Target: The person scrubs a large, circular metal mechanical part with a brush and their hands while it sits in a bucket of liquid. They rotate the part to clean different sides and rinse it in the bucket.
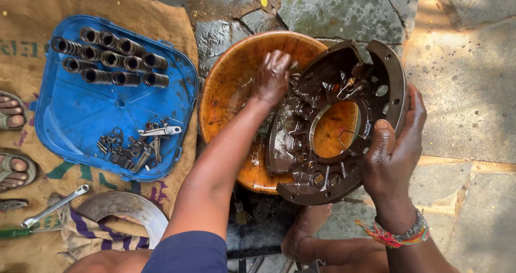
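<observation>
Fingers of my left hand are curled together and pressed down on the upper left edge of the round, oily metal housing, their tips hidden against the dark grime, so I cannot tell whether they pinch anything small. Those of my right hand wrap the housing's right rim, thumb lying over its inner face and the other fingers closed round the outer edge, gripping it firmly. I hold the housing tilted, its lower left part sitting in the orange basin, its right side raised above the stone floor. Through the housing's big central hole I see the basin's orange bottom, and a thin wire clip sits at the hole's edge near my thumb. A beaded bracelet circles my right wrist. To the left, on burlap sacking, lies a blue plastic tray with a cluster of coil springs in its upper part and a heap of small dark metal pieces lower down. Below the tray rest a spanner, a curved metal plate and a striped cloth. Sandalled feet of another person show at the left edge.
</observation>
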